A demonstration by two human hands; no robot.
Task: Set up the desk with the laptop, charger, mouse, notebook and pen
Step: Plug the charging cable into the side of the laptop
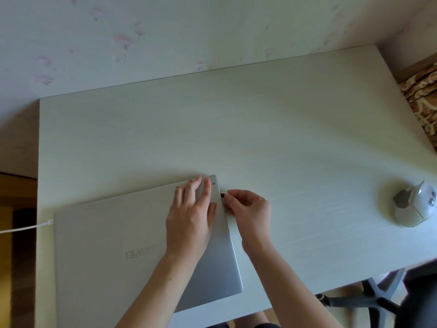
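A closed silver laptop point(113, 245) lies on the near left part of the white desk point(260, 129). My left hand point(191, 216) rests flat on the lid near its far right corner, fingers spread. My right hand point(248, 209) pinches a small dark plug point(223, 194) against the laptop's right edge. A white charger cable point(26, 227) runs off the desk's left side from the laptop's left edge. A grey mouse point(415, 204) sits at the far right of the desk. No notebook or pen is in view.
A papered wall stands behind the desk. A black office chair base point(369, 297) shows under the near right corner. Patterned brown fabric point(423, 98) lies beyond the desk's right edge.
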